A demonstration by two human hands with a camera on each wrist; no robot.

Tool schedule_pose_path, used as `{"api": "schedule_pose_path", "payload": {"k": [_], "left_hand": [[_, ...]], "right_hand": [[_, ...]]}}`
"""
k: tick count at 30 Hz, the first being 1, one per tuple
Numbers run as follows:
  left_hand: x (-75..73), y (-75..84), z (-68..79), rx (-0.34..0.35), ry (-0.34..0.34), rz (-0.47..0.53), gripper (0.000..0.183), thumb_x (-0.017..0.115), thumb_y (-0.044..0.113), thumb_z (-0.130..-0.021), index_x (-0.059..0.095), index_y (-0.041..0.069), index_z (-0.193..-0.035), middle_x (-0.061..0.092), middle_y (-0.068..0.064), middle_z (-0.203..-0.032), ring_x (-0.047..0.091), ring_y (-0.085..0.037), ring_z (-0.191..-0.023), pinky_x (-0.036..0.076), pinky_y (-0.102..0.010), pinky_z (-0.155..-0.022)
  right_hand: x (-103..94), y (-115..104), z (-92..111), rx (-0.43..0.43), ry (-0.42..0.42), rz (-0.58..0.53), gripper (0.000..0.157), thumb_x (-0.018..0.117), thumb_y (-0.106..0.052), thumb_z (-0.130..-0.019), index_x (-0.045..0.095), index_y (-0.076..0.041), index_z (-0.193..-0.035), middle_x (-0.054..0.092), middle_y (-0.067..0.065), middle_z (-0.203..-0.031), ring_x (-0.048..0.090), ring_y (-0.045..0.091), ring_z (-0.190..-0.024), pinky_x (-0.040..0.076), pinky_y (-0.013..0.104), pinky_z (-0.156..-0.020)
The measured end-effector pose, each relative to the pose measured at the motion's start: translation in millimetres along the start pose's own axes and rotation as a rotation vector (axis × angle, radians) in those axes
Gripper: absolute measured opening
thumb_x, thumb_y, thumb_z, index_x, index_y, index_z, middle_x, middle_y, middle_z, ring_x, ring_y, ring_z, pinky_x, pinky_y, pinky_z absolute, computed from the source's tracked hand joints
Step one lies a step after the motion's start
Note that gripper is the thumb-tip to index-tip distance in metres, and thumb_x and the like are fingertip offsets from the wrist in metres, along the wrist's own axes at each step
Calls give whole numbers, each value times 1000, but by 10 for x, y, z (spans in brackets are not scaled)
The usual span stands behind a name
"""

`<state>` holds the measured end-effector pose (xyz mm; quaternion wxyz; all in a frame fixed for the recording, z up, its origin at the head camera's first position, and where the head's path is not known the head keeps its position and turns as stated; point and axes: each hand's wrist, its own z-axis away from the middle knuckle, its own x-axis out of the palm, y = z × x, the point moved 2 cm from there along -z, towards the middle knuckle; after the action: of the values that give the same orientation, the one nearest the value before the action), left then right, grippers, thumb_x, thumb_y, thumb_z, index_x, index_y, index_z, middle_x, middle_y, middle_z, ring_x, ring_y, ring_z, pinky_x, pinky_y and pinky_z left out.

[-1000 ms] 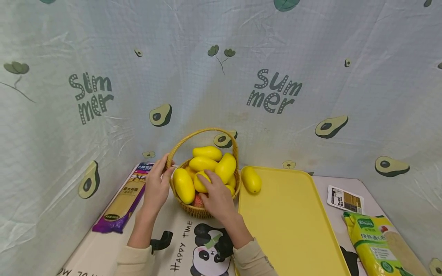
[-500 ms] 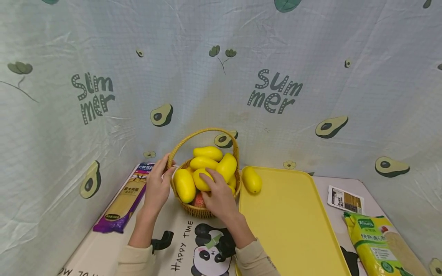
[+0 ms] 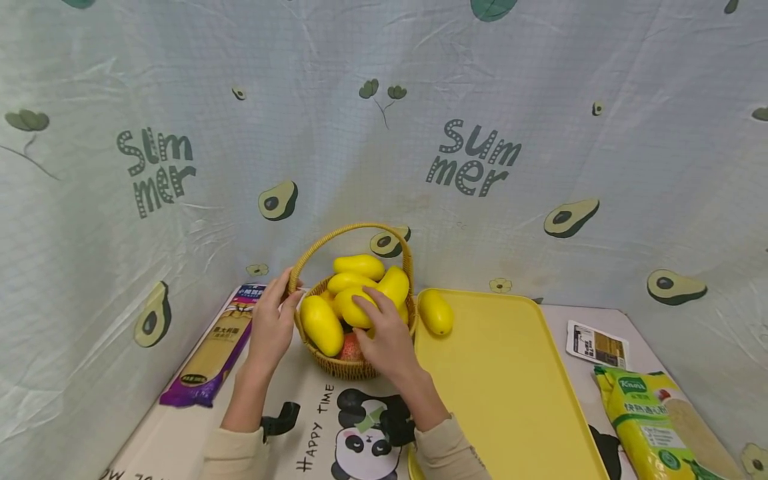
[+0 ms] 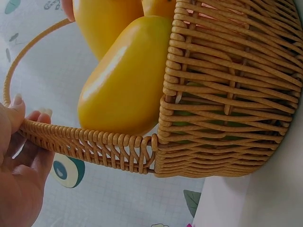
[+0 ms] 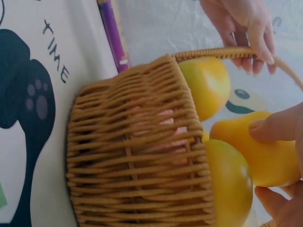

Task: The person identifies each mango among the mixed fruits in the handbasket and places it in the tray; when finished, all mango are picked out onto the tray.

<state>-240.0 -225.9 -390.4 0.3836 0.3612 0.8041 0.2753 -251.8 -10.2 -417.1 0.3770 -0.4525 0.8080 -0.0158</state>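
Note:
In the head view a wicker basket (image 3: 342, 369) full of yellow mangoes stands on the table. My left hand (image 3: 271, 327) holds the left side of its arched handle (image 4: 94, 144); the left wrist view shows thumb and fingers around it. Over the basket, my right hand (image 3: 389, 340) grips a mango (image 3: 353, 308) between thumb and fingers. The right wrist view has this mango (image 5: 270, 153) outside the rim, above another mango (image 5: 229, 182). A red fruit (image 3: 351, 348) shows low at the basket's front. Several mangoes are partly hidden by others.
A yellow tray (image 3: 498, 387) lies right of the basket, with one mango (image 3: 437, 312) at its far left corner. Purple-edged pasta packet (image 3: 210, 353) lies left. On the right are a small packet (image 3: 597, 344) and a Knorr bag (image 3: 648, 420). A patterned curtain (image 3: 336, 133) hangs behind.
The right hand has lifted its mango slightly, so it now overlaps the ones behind and more of the red fruit shows. The left hand stays on the handle.

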Motion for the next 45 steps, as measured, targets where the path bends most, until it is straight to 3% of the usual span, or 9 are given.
{"api": "schedule_pose_path", "payload": {"k": [13,17,21,26,33,35,39,45], "left_hand": [[-10,-6,-7,3,-2,-8,45,53,21,-103,48,13,-147,63,-11,-120,61,-23,-115,38,-1,-93],[-15,-9,-13,-2,-9,-13,47,53,21,-103,46,14,-148,62,-11,-121,61,-23,-117,49,-20,-101],[-21,-10,-11,-12,-10,-14,47,53,20,-103,46,14,-149,62,-10,-121,60,-24,-118,49,-42,-102],[-23,2,-6,-12,-10,-21,47,54,20,-103,46,14,-149,63,-9,-121,61,-23,-118,49,-41,-102],[-24,16,-8,-3,-11,-31,47,54,20,-102,47,14,-148,63,-8,-121,61,-22,-116,51,-23,-101],[-25,18,-12,3,-11,-30,46,54,21,-102,47,13,-148,63,-8,-120,61,-22,-116,51,-24,-101],[-29,18,-15,9,-13,-17,46,53,21,-103,47,13,-148,63,-9,-120,61,-24,-118,51,-38,-102],[-40,26,0,8,-20,-5,47,52,23,-103,46,13,-148,62,-11,-122,60,-27,-122,49,-44,-103]], "right_hand": [[-175,203,-6,67,65,-145,56,81,-2,-78,64,-13,-130,55,9,-143,53,27,-132,49,44,-106],[-231,268,-13,90,80,-190,55,79,0,-79,64,-13,-130,54,10,-144,52,28,-133,48,46,-107],[-299,315,-18,115,95,-215,55,78,1,-79,63,-12,-131,54,11,-144,51,27,-134,49,45,-106],[-381,376,-6,140,116,-224,56,78,2,-79,63,-11,-131,54,11,-144,53,28,-133,50,46,-104],[-467,474,8,134,131,-228,55,77,4,-79,63,-10,-130,54,14,-143,54,28,-132,51,44,-103],[-494,498,11,126,144,-229,55,77,4,-79,63,-9,-130,55,15,-142,55,28,-130,52,44,-102],[-556,548,17,135,170,-229,55,77,5,-78,63,-9,-130,56,14,-140,56,29,-128,53,45,-101],[-642,674,44,183,199,-214,53,76,4,-79,64,-9,-129,56,12,-140,56,29,-129,52,46,-102]]}}
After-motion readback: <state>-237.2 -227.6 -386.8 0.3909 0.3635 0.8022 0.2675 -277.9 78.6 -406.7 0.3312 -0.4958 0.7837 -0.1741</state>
